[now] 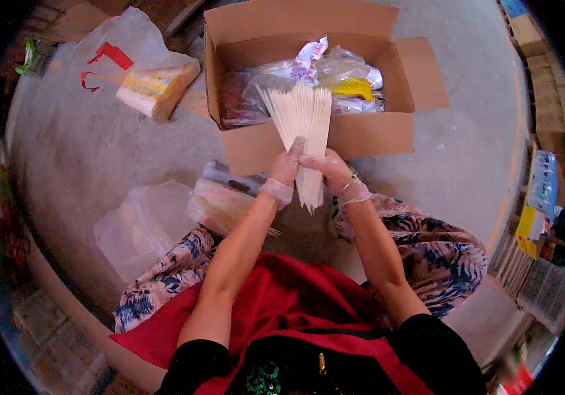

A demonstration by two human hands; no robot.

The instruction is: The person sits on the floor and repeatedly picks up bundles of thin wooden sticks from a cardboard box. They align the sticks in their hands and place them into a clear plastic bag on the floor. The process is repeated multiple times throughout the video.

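A large bundle of thin pale sticks (pixel 307 118), perhaps bamboo skewers, fans out at its far end. My left hand (pixel 286 165) and my right hand (pixel 331 168), both in clear plastic gloves, grip it from either side near its lower half. The bundle's far tips overlap the near side of an open cardboard box (pixel 371 136). Inside that box lie clear plastic bags (pixel 344 64), a white printed wrapper (pixel 308 59) and a yellow packet (pixel 354 90). By my left forearm, a plastic pack of similar sticks (pixel 221 205) rests on the floor.
A clear plastic bag (pixel 139 222) lies on the floor beside my left knee. Farther left sit a yellow-and-white package (pixel 159 91) and a translucent bag with red print (pixel 124 39). Along the right edge stand shrink-wrapped bottles (pixel 543 180) and a yellow carton (pixel 529 229).
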